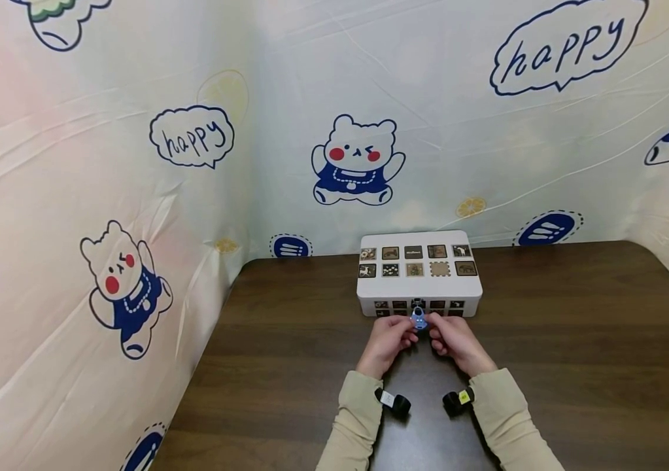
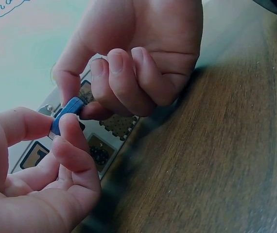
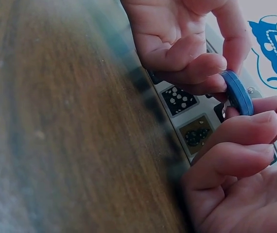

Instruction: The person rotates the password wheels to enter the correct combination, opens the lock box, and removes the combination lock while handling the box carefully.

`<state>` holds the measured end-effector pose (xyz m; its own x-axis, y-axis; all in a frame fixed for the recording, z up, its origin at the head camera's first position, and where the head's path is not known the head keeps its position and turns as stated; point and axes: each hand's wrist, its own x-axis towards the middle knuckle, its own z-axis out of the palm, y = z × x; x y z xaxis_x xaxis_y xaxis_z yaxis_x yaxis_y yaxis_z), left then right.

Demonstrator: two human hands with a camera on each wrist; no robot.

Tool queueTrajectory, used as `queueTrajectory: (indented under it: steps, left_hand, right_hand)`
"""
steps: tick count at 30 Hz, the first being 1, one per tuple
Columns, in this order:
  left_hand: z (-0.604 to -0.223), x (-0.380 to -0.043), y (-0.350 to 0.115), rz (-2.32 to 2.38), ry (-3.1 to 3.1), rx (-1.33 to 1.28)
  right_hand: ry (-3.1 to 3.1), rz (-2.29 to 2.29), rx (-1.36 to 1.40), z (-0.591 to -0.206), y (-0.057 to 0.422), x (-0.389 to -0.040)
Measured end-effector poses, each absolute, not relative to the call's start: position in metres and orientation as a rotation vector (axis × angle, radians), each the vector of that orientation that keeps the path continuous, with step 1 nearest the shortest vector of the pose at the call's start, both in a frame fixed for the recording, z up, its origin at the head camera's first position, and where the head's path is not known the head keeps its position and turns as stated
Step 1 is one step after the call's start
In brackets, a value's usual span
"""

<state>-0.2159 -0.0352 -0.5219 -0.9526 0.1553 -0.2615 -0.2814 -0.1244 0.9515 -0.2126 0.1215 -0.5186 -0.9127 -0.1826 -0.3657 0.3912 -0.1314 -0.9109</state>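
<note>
A small blue padlock (image 1: 419,320) with a dark shackle hangs at the front clasp (image 1: 418,303) of a white tin box (image 1: 418,288). My left hand (image 1: 390,340) pinches its left side between thumb and forefinger. On the opposite side, my right hand (image 1: 456,341) pinches it the same way. The left wrist view shows the edge of the padlock (image 2: 65,115) between both sets of fingertips. In the right wrist view the padlock's rounded rim (image 3: 237,93) stands out, while the fingers hide much of the rest. The other fingers of both hands are curled toward the palms.
The box's lid carries rows of small printed squares (image 1: 414,269). It stands near the back edge of a dark wooden table (image 1: 299,353). A pale curtain (image 1: 287,98) with cartoon bears rises behind and to the left. Black wrist cameras (image 1: 395,404) sit at both cuffs.
</note>
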Motion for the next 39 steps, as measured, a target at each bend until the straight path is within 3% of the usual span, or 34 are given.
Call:
queueTrajectory:
  steps: [39]
  left_hand:
    - [-0.5253,-0.2174,-0.0351,2.152,1.85,-0.138]
  right_hand:
    - [1.859,-2.095,0.193,-0.5167,0.1237,-0.2121]
